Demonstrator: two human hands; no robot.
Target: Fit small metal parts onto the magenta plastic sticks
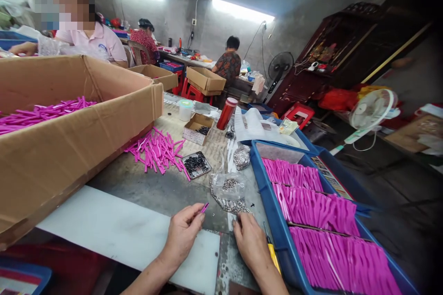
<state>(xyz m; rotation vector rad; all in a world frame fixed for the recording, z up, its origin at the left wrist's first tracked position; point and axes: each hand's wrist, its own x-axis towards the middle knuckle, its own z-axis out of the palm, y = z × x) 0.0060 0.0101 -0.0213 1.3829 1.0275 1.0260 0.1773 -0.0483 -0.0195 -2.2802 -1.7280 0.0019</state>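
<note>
My left hand [182, 230] pinches a small magenta plastic strip [205, 208] between thumb and fingertips, over the edge of a white board [138, 226]. Beside the near end of an open plastic bag of small metal parts [230, 192], my right hand [252, 242] has its fingers drawn together; what they hold, if anything, is too small to make out. A screwdriver with a yellow handle [273, 254] lies just right of that hand. Farther up the table are a loose pile of magenta strips [155, 150] and a square tray of small black pieces [195, 165].
A large cardboard box [86, 147] of magenta strips stands at left. To the right, a blue crate [259, 184] holds rows of magenta pieces. Behind are a red flask [226, 114], a small carton [197, 129] and a lidded tub [186, 109]. Several people sit farther back.
</note>
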